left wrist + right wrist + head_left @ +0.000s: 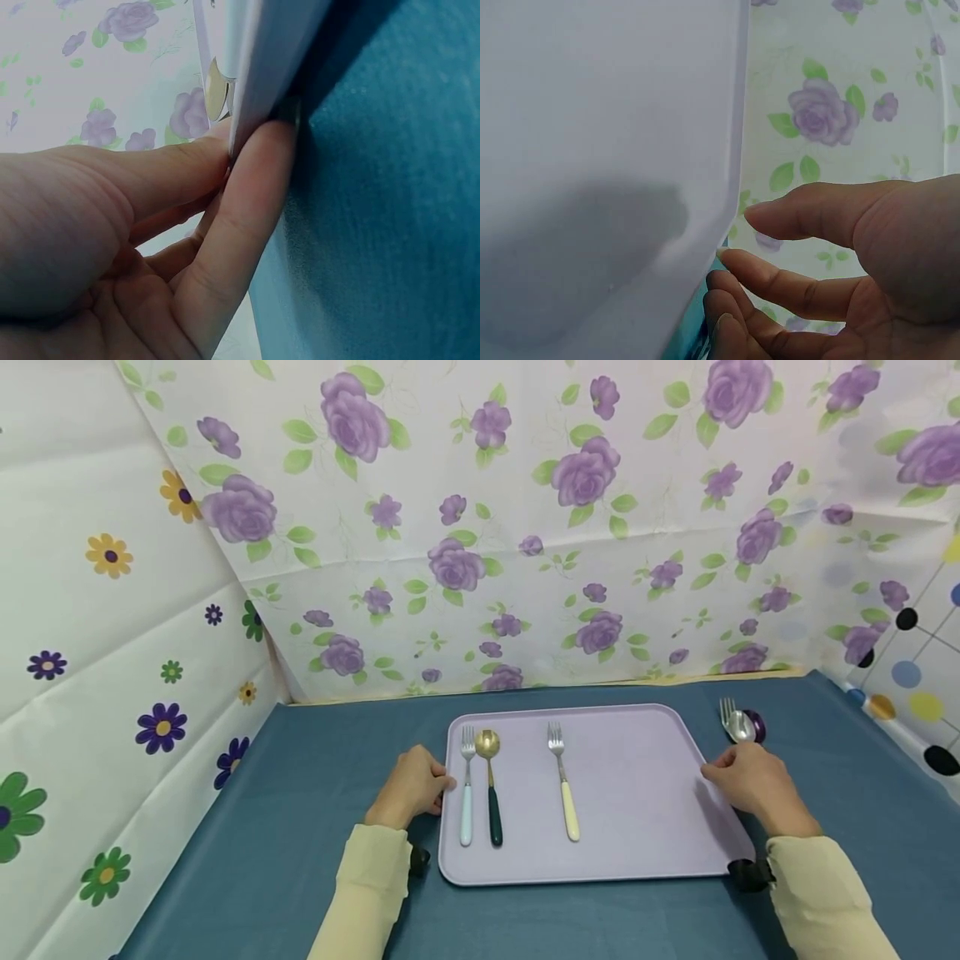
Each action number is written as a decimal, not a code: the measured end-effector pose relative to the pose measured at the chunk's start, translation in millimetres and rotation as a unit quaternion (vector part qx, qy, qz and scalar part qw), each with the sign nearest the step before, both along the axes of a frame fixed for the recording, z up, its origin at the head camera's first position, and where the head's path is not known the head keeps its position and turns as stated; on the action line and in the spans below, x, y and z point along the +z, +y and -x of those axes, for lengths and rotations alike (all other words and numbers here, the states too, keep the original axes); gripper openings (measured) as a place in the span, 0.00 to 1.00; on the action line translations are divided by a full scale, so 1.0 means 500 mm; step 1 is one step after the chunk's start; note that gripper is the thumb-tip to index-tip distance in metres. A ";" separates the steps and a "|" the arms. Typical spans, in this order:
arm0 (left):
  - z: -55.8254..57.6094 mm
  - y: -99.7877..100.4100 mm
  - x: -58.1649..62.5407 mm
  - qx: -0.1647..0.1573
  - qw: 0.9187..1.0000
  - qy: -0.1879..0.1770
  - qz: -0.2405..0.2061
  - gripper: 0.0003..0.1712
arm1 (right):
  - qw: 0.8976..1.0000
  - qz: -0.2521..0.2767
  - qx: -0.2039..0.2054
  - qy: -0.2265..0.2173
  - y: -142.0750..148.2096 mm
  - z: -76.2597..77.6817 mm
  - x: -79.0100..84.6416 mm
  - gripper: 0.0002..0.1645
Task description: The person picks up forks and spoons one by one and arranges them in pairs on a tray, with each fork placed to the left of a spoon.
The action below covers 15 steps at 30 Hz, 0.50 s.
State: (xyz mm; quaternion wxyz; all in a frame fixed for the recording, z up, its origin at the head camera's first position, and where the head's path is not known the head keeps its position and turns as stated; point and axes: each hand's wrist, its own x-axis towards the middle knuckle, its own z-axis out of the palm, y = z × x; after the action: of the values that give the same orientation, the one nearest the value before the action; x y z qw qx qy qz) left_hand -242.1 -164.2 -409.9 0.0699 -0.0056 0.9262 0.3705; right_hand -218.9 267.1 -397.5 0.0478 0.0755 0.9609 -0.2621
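Observation:
A pale lilac tray [637, 802] lies on the blue cloth. My left hand [411, 787] pinches its left rim, thumb above and a finger beneath, as the left wrist view shows. At the right rim is my right hand [757, 783]; in the right wrist view its index fingertip meets the edge while the thumb [802, 212] stands apart from it. On the tray's left side lie a fork with a light blue handle [467, 814] and a gold spoon with a dark green handle [494, 817]. Nearer the middle is a fork with a yellow handle [569, 810].
Beyond my right hand, off the tray, a fork [726, 710], a silver spoon [741, 727] and a dark purple piece [757, 725] lie close together. Floral sheeting [450, 510] rises behind the blue cloth [337, 735], with patterned sheets at both sides.

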 end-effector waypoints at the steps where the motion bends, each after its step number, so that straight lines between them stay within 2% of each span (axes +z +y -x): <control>1: 0.000 0.000 -0.001 0.000 1.000 0.000 0.000 0.06 | 1.000 0.000 0.001 -0.003 0.002 0.001 0.000 0.20; 7: 0.000 0.000 -0.001 0.001 1.000 0.000 0.000 0.07 | 1.000 -0.011 -0.005 -0.027 0.014 0.004 0.001 0.24; 15: 0.000 0.001 -0.001 -0.002 1.000 0.002 0.000 0.07 | 0.999 -0.022 -0.020 -0.035 0.027 0.003 0.000 0.25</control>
State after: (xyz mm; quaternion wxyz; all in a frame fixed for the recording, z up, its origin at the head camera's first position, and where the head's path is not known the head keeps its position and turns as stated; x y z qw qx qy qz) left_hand -242.0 -163.9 -410.5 0.0690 -0.0028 0.9264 0.3702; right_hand -220.2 280.5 -397.4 0.0745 0.1049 0.9625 -0.2387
